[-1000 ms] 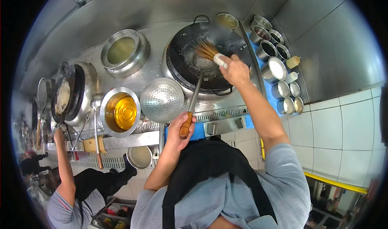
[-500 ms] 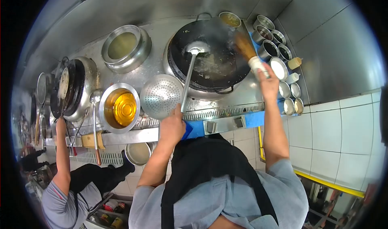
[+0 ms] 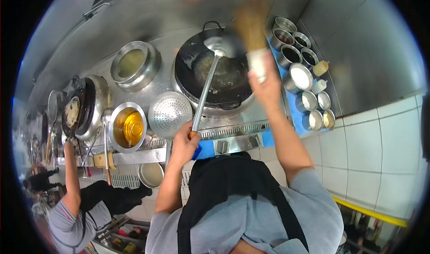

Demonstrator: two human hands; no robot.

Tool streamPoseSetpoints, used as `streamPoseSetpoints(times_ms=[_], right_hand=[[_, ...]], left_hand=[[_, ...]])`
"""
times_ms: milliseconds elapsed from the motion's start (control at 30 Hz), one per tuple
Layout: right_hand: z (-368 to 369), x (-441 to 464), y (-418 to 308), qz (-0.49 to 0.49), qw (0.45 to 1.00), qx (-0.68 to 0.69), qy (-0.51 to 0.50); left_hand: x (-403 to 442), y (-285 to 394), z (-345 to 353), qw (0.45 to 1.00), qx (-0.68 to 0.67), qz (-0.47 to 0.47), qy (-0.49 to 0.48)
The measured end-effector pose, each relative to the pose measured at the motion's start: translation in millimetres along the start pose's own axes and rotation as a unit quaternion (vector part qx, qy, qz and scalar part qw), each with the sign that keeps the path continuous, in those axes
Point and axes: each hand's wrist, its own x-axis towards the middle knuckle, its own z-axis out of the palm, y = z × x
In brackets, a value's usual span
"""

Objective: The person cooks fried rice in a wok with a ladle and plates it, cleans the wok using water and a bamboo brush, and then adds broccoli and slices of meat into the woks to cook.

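Observation:
My left hand (image 3: 182,145) is closed around the wooden end of a long-handled metal ladle (image 3: 207,92). The ladle's bowl rests inside a black wok (image 3: 186,72), toward its far side, and a little cloudy liquid lies at the wok's bottom. In my right hand (image 3: 267,87) is a wok brush (image 3: 257,62), gripped by its white-wrapped handle. Its brown bristles are smeared by motion and point away from me, at the wok's far right side. A perforated strainer (image 3: 170,115) lies just left of the wok, close to my left hand.
Metal pots of sauces and seasonings (image 3: 299,77) line the right side beside squeeze bottles (image 3: 320,68). To the left stand a bowl of yellow oil (image 3: 117,133) and a lidless pot (image 3: 152,70). A co-worker's hand (image 3: 68,144) holds another pan (image 3: 80,99) at far left.
The brush has swung up and left in my right hand, its bristles now farther back. My left hand still grips the ladle, and the view has shifted slightly.

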Motion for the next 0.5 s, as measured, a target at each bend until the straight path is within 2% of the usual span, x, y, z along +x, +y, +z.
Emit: streamPoseSetpoints(times_ms=[33,67,167,200,300,333,367,433,500], right_hand=[[6.4,-17.7,18.3,0.198,0.958,-0.042,-0.201],[6.5,-29.1,26.7,0.305,0.926,0.030,-0.222],[-7.5,-48.3,58.2,0.209,0.964,0.065,-0.152],[-26.3,-31.6,34.4,0.095,0.988,0.087,-0.086],[-30.9,-24.3,39.1,0.016,0.988,0.116,-0.098],[-31.4,-29.1,47.7,0.021,0.988,0.023,-0.154],[-35.4,-27.1,60.9,0.079,0.957,-0.029,-0.279],[-40.4,-32.4,81.5,0.141,0.967,0.037,-0.209],[-61.9,-17.6,93.2,0.154,0.968,0.127,-0.154]], left_hand=[[-6.0,6.8,7.6,0.999,-0.034,0.008,0.007],[-11.9,11.8,12.5,0.998,-0.054,-0.012,0.012],[-18.8,19.6,25.3,0.994,-0.086,-0.040,0.052],[-22.1,21.8,41.2,0.994,-0.071,-0.037,0.072],[-33.6,34.2,72.8,0.993,-0.085,-0.042,0.074],[-41.3,48.8,85.1,0.991,-0.108,-0.047,0.069],[-47.9,57.7,96.3,0.988,-0.130,-0.052,0.064],[-55.8,46.8,114.8,0.984,-0.159,-0.036,0.066],[-54.9,30.7,125.0,0.977,-0.202,-0.022,0.067]])
